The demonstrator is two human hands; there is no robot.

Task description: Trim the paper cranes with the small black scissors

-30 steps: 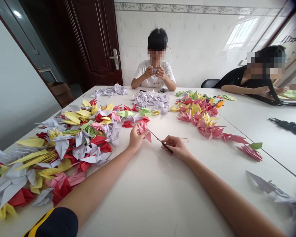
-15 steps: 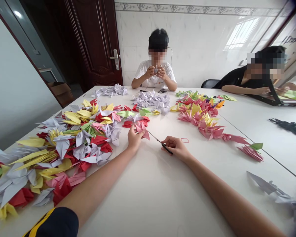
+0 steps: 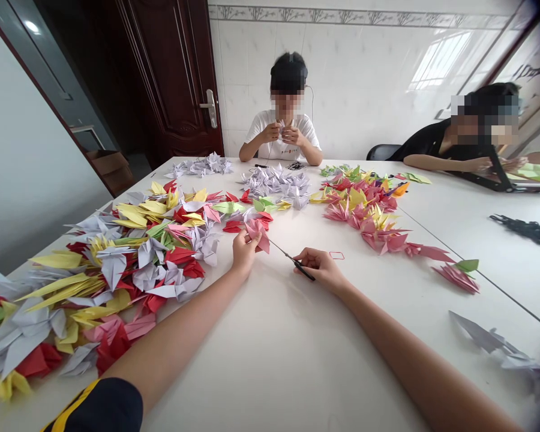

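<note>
My left hand [image 3: 244,253] pinches a pink folded-paper piece [image 3: 260,235], which looks like an origami crane. Closed around a slim black-handled tool [image 3: 303,268] is my right hand [image 3: 320,267]. The tool's thin metal shaft points left and up, and its tip is close to the pink paper; I cannot tell whether they touch. Red paper cranes [image 3: 234,226] lie just behind my left hand. A large heap of white, yellow, red, green and pink paper cranes [image 3: 150,264] spreads to the left.
More cranes lie in a white pile [image 3: 276,183] and a mixed pile [image 3: 364,204]. A small pink outline [image 3: 336,255] is beside my right hand. One person [image 3: 281,135] folds paper opposite; another [image 3: 432,144] leans over the table at right, near a black cord bundle [image 3: 522,230].
The pink paper has turned slightly and shifted a little left in my left hand. My right hand and the tool are nearly still. The person opposite has moved their hands.
</note>
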